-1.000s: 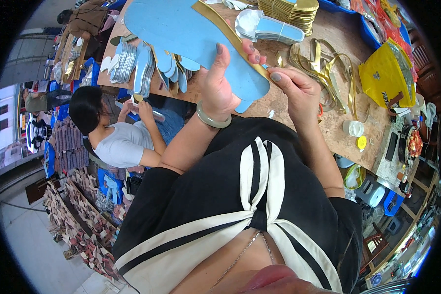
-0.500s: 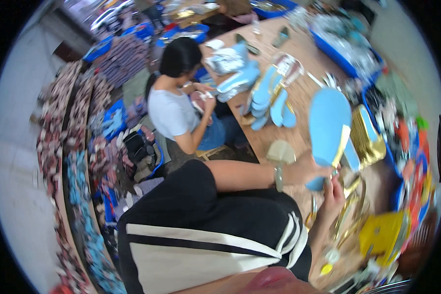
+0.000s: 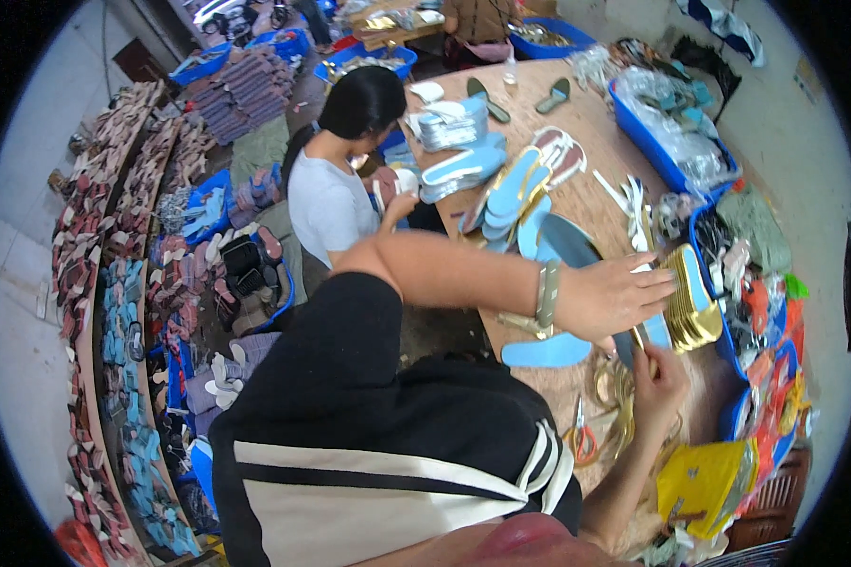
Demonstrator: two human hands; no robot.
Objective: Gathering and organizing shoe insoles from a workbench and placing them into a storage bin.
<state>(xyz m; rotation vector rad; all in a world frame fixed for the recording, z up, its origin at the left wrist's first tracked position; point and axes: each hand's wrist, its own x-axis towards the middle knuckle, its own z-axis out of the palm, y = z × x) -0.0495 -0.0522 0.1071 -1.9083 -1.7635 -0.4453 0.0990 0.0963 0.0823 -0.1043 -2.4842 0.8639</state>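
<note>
The left hand point(image 3: 615, 298) lay flat, fingers spread, on a stack of gold-edged blue insoles point(image 3: 692, 304) at the wooden table's point(image 3: 596, 123) edge, hiding the right hand's point(image 3: 660, 376) grip, scissors point(image 3: 584, 437) nearby.

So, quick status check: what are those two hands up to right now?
Left hand flat on gold insole stack. Right hand pinching a gold strap. Scissors lying close by.

Left hand point(image 3: 615, 298) reaches out flat, fingers spread; right hand point(image 3: 660, 376) curls loosely below it.
</note>
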